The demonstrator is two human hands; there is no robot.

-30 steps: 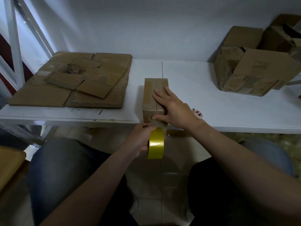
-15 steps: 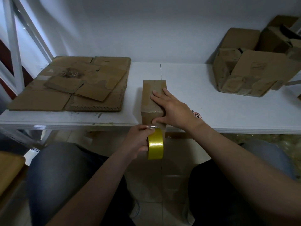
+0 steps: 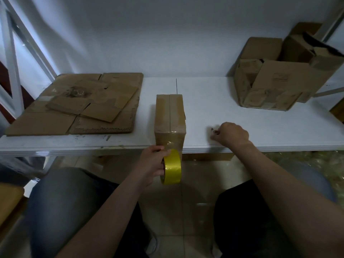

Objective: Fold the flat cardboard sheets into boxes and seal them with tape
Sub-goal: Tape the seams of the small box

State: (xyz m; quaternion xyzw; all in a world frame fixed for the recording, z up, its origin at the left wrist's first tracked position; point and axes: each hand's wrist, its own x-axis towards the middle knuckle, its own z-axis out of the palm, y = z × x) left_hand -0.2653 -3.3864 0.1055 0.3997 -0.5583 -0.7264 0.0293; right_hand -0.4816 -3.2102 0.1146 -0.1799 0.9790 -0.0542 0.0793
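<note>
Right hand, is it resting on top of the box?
No, the right hand is down on the table to the right of the box, not touching it.

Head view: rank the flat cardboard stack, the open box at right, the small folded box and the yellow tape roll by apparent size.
1. flat cardboard stack
2. open box at right, nearly as large, so the top two are close
3. small folded box
4. yellow tape roll, smallest though nearest the camera
</note>
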